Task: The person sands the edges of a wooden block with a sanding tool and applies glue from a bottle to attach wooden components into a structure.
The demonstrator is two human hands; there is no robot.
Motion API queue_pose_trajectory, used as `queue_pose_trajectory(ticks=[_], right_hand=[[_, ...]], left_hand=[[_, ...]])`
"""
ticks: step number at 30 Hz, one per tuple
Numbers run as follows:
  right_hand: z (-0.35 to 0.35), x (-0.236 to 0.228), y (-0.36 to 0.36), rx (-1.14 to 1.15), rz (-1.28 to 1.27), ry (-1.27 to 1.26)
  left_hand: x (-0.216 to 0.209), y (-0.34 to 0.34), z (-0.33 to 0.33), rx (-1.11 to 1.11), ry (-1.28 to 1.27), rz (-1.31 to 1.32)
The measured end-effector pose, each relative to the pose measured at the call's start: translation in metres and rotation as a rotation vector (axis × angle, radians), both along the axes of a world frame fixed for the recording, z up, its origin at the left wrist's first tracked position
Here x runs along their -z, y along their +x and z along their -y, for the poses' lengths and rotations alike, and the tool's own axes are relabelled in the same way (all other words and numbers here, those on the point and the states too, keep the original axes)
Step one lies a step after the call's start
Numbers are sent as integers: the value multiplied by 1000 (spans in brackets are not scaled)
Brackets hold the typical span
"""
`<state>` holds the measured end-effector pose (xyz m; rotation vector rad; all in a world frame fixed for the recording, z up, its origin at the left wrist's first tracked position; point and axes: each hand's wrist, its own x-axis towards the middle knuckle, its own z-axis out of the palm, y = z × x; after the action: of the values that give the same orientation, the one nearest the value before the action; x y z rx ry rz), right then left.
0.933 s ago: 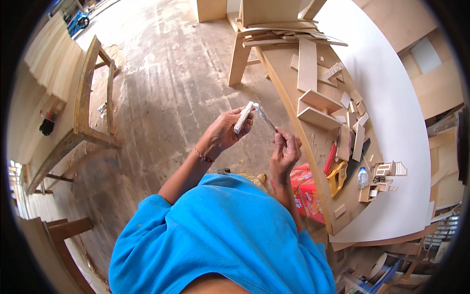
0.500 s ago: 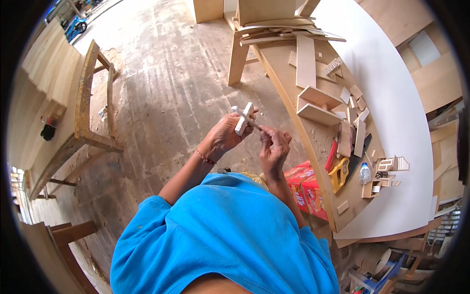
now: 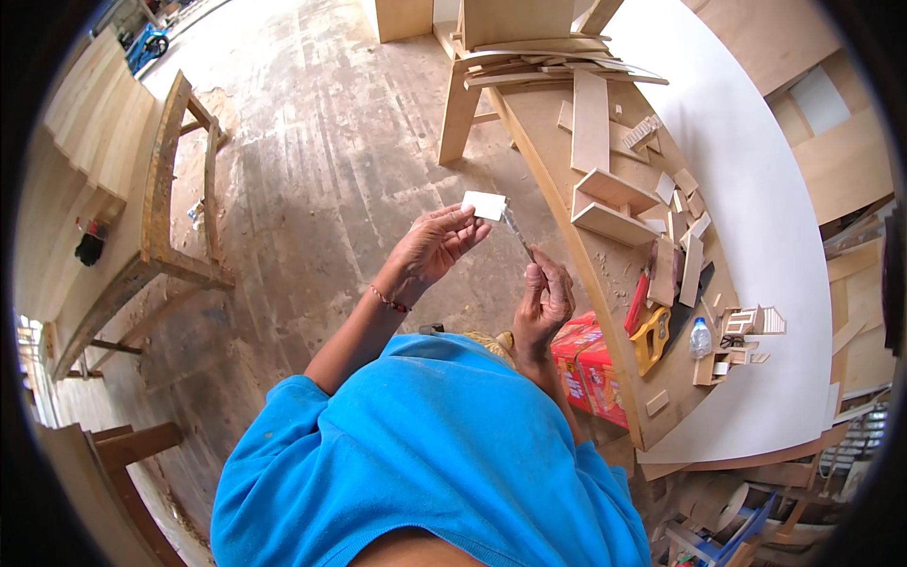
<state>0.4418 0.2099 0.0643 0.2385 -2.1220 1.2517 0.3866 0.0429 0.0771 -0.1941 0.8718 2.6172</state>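
Observation:
Held out over the floor, my left hand [image 3: 436, 248] pinches a small white rectangular block [image 3: 485, 205] between thumb and fingers, its flat broad face turned up. My right hand [image 3: 545, 300] is closed round a thin stick-like tool [image 3: 518, 232] with a whitish, smeared tip. That tip meets or nearly meets the right end of the block; I cannot tell if it is a brush or a flat spreader.
On the right, a wooden workbench [image 3: 557, 213] carries a yellow-handled saw [image 3: 651, 340], a red-handled tool [image 3: 639, 300], a plastic bottle [image 3: 700, 338] and wood offcuts. Red packages [image 3: 590, 369] lie below its edge. A wooden frame [image 3: 156, 180] stands at left.
The block has turned from edge-up to flat face up and moved slightly up. My right hand has drawn a little right and down, the tool's tip now at the block's right end.

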Motion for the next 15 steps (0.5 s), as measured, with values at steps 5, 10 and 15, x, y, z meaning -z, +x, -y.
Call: queue_pose_trajectory(ticks=[5, 10, 15], right_hand=[[3, 8, -5, 33, -8, -151], [4, 1, -7, 108, 36, -181], [0, -3, -7, 111, 38, -69]], left_hand=[[1, 0, -2, -16, 68, 66], [4, 1, 0, 3, 114, 116], [-2, 3, -2, 39, 148, 83]])
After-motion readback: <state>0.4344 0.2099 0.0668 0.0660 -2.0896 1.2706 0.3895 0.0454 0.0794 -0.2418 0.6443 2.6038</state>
